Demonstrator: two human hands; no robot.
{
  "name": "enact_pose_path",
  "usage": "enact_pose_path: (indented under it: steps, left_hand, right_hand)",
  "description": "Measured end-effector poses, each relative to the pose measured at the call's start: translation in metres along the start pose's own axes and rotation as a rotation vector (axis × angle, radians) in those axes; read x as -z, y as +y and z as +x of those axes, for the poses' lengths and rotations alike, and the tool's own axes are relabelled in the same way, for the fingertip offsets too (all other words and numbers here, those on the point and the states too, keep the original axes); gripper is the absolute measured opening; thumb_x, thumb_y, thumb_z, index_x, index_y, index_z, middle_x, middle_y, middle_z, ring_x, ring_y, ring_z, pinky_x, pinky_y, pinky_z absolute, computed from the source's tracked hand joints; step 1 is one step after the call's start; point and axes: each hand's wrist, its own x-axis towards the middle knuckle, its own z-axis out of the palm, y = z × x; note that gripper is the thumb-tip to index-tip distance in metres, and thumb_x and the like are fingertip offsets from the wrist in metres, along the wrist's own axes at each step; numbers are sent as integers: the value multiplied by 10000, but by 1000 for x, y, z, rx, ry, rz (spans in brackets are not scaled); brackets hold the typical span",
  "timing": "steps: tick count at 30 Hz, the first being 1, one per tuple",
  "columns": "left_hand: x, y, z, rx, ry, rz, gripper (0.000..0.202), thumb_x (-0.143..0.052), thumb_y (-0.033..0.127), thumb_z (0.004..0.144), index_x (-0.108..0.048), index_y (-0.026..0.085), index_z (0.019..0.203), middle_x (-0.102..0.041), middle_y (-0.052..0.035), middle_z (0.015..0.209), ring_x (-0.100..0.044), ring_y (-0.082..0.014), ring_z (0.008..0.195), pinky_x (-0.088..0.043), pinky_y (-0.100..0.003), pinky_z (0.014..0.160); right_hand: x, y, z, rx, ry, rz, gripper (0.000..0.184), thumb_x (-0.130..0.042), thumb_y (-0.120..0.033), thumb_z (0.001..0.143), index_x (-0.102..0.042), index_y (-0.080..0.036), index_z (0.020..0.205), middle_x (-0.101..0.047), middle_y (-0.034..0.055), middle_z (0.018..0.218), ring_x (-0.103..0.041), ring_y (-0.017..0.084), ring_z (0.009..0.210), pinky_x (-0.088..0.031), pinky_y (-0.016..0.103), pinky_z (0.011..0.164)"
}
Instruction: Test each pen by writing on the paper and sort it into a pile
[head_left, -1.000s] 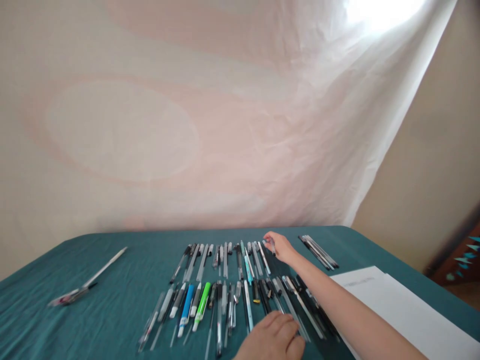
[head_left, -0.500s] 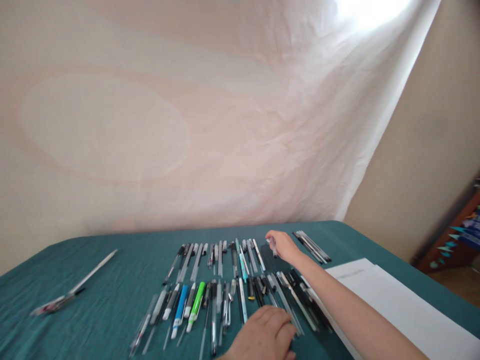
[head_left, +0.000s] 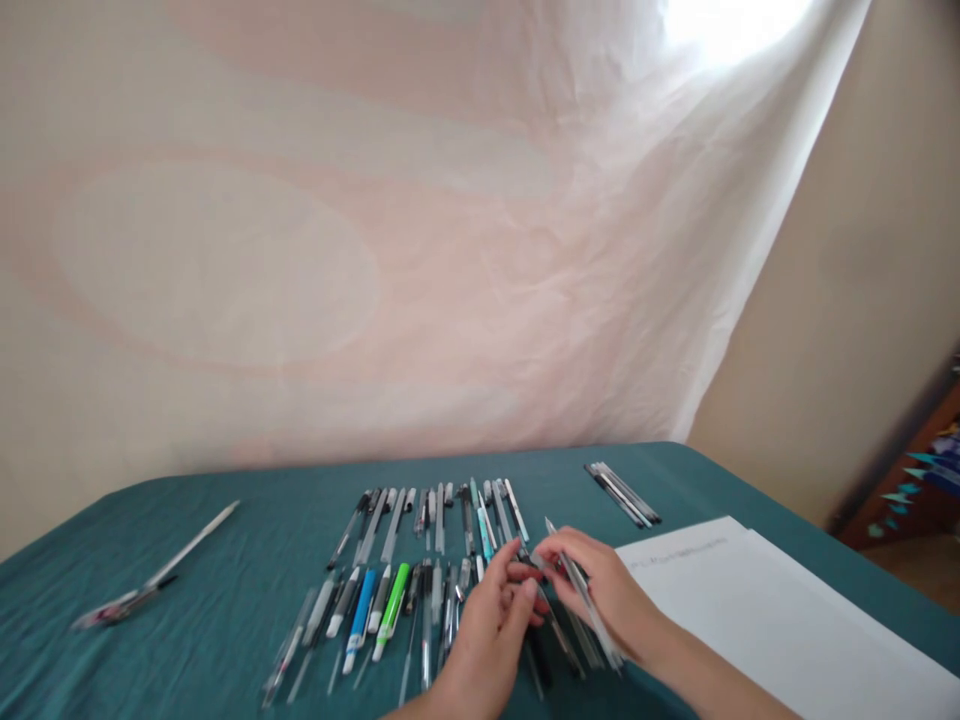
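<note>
My right hand (head_left: 611,592) is closed on a clear grey pen (head_left: 581,588), lifted a little over the near row of pens (head_left: 390,605), tip pointing away. My left hand (head_left: 491,630) meets it at the middle, fingers curled and pinching at the pen's near part over the dark pens. A far row of pens (head_left: 439,510) lies just beyond both hands on the teal tablecloth (head_left: 255,545).
White paper sheets (head_left: 780,620) lie at the right, close to my right forearm. A small bundle of dark pens (head_left: 622,493) sits at the back right. A white pen and a pink-ended one (head_left: 154,575) lie apart at the left. A pale sheet hangs behind the table.
My right hand drew back from the far row's right end toward me with a pen in it. My left hand rose from the near pens and joined it.
</note>
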Motion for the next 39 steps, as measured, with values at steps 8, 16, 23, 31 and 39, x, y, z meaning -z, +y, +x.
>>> enact_pose_path:
  steps: [8,16,23,31,39]
  left_hand:
    - [3,-1,6,-6,7,-59,196,-542,312,827,-526,151,938,-579,-42,824,-544,-159,736,-447,-269,660]
    - [5,8,6,11,62,-46,235,-525,389,827,-541,155,838,-562,-10,759,-515,-136,683,-417,-252,644]
    - [5,8,10,236,152,-428,339,-629,456,731,-583,135,830,-570,-6,733,-499,-99,634,-403,-227,638]
    - [5,7,12,285,193,-497,330,-677,437,691,-595,133,790,-572,0,713,-499,-91,622,-400,-220,632]
    - [4,9,8,256,67,-420,361,-614,483,736,-562,139,833,-563,-1,706,-505,-108,628,-407,-235,642]
  right_hand:
    - [-16,-1,-14,165,63,-42,323,-477,-59,798,-542,-226,1066,-559,58,947,-555,158,881,-465,271,786]
    - [-16,-6,-19,212,96,-70,269,-454,-212,866,-507,-207,1130,-582,77,965,-573,170,874,-480,288,799]
    - [-16,-3,-36,220,247,-132,393,-274,-388,912,-495,-215,1187,-581,109,1025,-566,226,937,-461,351,825]
    - [-22,-4,-29,160,208,33,61,-412,-261,869,-463,-230,880,-545,11,695,-546,143,584,-470,256,568]
    - [-23,-1,-30,142,134,36,48,-440,-244,864,-467,-228,901,-583,14,744,-585,141,641,-470,243,595]
